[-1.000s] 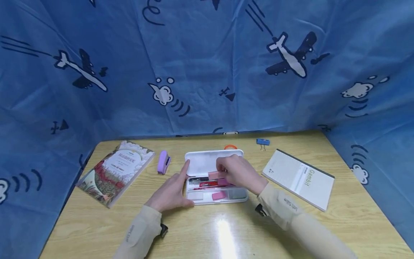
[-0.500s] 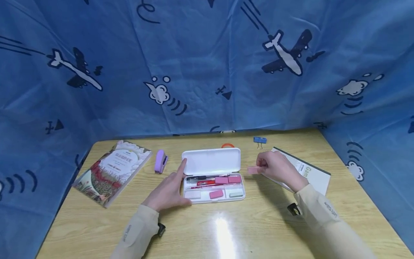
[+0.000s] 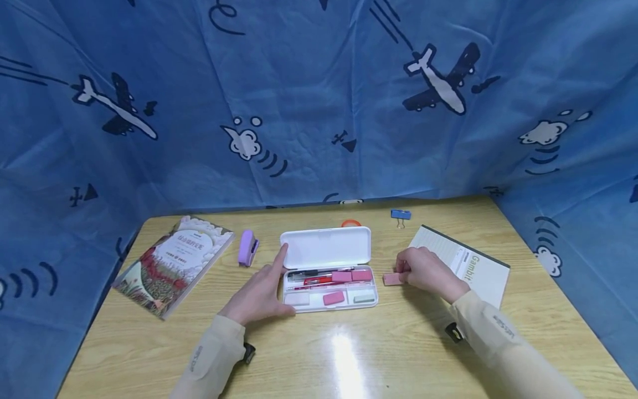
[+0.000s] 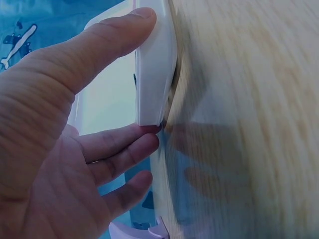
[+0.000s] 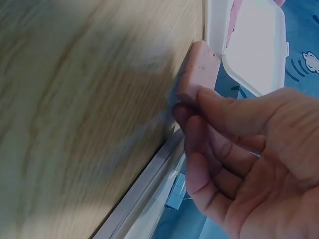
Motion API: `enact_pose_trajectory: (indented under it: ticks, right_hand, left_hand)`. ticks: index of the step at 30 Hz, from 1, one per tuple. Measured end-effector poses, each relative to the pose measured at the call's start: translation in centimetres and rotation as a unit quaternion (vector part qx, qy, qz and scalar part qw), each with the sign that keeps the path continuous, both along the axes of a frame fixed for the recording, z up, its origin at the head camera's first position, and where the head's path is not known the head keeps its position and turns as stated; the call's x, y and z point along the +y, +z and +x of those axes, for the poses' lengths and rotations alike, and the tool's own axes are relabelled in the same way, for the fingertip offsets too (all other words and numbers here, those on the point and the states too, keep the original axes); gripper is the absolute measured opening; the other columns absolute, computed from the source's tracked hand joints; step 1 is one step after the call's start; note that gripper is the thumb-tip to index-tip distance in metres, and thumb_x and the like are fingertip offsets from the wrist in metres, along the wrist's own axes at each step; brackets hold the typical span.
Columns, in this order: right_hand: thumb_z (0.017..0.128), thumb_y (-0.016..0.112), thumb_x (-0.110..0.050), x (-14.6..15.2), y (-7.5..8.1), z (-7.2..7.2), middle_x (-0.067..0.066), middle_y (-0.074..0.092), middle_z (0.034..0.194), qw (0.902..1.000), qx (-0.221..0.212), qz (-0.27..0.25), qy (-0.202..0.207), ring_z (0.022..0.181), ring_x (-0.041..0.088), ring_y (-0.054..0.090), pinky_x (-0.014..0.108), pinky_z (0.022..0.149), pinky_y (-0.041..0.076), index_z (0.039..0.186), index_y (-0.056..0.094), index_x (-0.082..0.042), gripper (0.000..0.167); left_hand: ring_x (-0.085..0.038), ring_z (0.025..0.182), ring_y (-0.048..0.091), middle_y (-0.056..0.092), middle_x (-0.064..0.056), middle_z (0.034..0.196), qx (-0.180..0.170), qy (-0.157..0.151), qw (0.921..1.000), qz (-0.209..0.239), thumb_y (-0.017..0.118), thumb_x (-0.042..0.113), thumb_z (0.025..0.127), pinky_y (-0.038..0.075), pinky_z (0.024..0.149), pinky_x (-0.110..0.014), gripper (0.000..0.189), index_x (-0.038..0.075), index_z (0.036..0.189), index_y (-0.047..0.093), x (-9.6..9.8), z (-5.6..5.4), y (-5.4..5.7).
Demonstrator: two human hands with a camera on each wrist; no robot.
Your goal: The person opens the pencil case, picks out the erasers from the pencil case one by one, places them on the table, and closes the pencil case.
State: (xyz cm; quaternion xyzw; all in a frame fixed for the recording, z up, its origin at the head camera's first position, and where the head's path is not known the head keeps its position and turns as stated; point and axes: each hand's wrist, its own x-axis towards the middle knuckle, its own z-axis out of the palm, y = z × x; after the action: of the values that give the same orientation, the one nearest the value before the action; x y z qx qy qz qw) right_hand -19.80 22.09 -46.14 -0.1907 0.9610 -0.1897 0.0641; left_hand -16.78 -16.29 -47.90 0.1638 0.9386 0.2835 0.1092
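Note:
Between thumb and fingers, my right hand [image 3: 426, 271] pinches a pink eraser [image 3: 391, 279] low over the wooden table, just right of the pencil case. In the right wrist view the eraser [image 5: 201, 72] shows as a rounded-edged block held by one end. The white pencil case [image 3: 326, 248] lies with its lid raised. My left hand [image 3: 259, 296] rests against the case's left end, fingers extended, thumb on the front wall in the left wrist view. Inside the case are pens [image 3: 316, 281], pink erasers [image 3: 334, 298], a white block [image 3: 297, 299] and a pale green one [image 3: 364, 299].
A purple stapler [image 3: 247, 248] and an illustrated book [image 3: 174, 266] lie to the left. Behind the case sits an orange ring [image 3: 351, 223], with a blue binder clip [image 3: 401, 215] farther right. A notebook [image 3: 480, 271] lies partly under my right forearm. Blue printed cloth [image 3: 309, 111] hangs behind.
My right hand has carried the pink eraser from over the case to the right and lowered it toward the table. My left hand has stayed at the case's left end.

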Motion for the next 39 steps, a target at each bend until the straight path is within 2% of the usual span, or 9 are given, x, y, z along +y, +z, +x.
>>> enact_pose_trajectory:
  ticks: [4, 8, 16, 23, 30, 34, 39]
  right_hand:
    - [0.079, 0.077, -0.003, -0.3, 0.0, 0.0, -0.004, 0.059, 0.066, 0.9999, -0.008, 0.010, -0.005, 0.064, 0.013, 0.049, 0.028, 0.061, 0.041, 0.075, 0.068, -0.012, 0.012]
    - [0.080, 0.076, -0.004, -0.5, 0.0, 0.0, -0.004, 0.057, 0.064, 0.9998, 0.001, 0.022, -0.004, 0.062, 0.013, 0.047, 0.027, 0.058, 0.039, 0.071, 0.067, -0.012, 0.015]
    - [0.079, 0.073, -0.001, -0.8, -0.1, 0.0, -0.004, 0.058, 0.065, 0.9990, 0.004, 0.040, -0.018, 0.061, 0.014, 0.048, 0.027, 0.057, 0.039, 0.069, 0.066, -0.013, 0.017]
    - [0.083, 0.074, -0.010, -1.0, 0.2, 0.0, -0.004, 0.060, 0.068, 0.9972, -0.005, 0.066, -0.036, 0.063, 0.015, 0.050, 0.030, 0.054, 0.038, 0.073, 0.067, -0.016, 0.013]
    - [0.086, 0.076, -0.019, -1.6, 1.1, 0.2, -0.002, 0.067, 0.072, 0.9964, 0.057, 0.047, -0.040, 0.065, 0.016, 0.058, 0.034, 0.053, 0.045, 0.085, 0.074, -0.012, 0.007]
    - [0.086, 0.076, -0.019, -2.8, 1.4, 0.4, -0.003, 0.073, 0.080, 0.9961, 0.084, 0.019, -0.019, 0.070, 0.014, 0.064, 0.035, 0.057, 0.051, 0.095, 0.076, -0.011, 0.012]
    - [0.085, 0.078, -0.018, -4.9, 1.2, 0.8, -0.006, 0.074, 0.081, 0.9940, 0.109, -0.003, 0.013, 0.068, 0.009, 0.061, 0.029, 0.055, 0.048, 0.096, 0.078, -0.012, 0.012]
  left_hand:
    - [-0.026, 0.134, 0.054, 0.062, -0.009, 0.139, 0.000, 0.000, 1.0000, 0.003, 0.097, 0.033, 0.065, 0.042, 0.116, -0.046, 0.143, 0.028, 0.164, -0.007, 0.0, 0.0, 0.1]
    - [-0.026, 0.135, 0.053, 0.061, -0.009, 0.140, 0.000, -0.001, 1.0000, 0.005, 0.096, 0.032, 0.066, 0.042, 0.116, -0.046, 0.142, 0.028, 0.164, -0.006, 0.0, 0.0, 0.1]
    - [-0.026, 0.134, 0.053, 0.060, -0.008, 0.140, -0.003, -0.004, 1.0000, 0.001, 0.096, 0.034, 0.065, 0.042, 0.116, -0.047, 0.143, 0.029, 0.164, -0.006, 0.0, -0.1, 0.0]
    - [-0.027, 0.135, 0.052, 0.061, -0.008, 0.140, 0.002, -0.003, 1.0000, 0.001, 0.097, 0.033, 0.065, 0.042, 0.116, -0.046, 0.142, 0.028, 0.165, -0.005, -0.1, 0.0, 0.1]
    - [-0.026, 0.135, 0.052, 0.061, -0.008, 0.141, 0.007, -0.003, 1.0000, -0.003, 0.096, 0.033, 0.066, 0.042, 0.116, -0.046, 0.141, 0.027, 0.165, -0.004, -0.1, 0.0, 0.1]
    - [-0.026, 0.135, 0.052, 0.061, -0.008, 0.140, 0.009, -0.005, 0.9999, -0.002, 0.096, 0.033, 0.066, 0.042, 0.116, -0.045, 0.141, 0.026, 0.165, -0.004, -0.1, 0.0, 0.0]
    - [-0.025, 0.134, 0.052, 0.061, -0.008, 0.140, 0.010, -0.007, 0.9999, -0.002, 0.096, 0.034, 0.066, 0.043, 0.115, -0.045, 0.141, 0.027, 0.165, -0.004, -0.1, 0.0, 0.0]
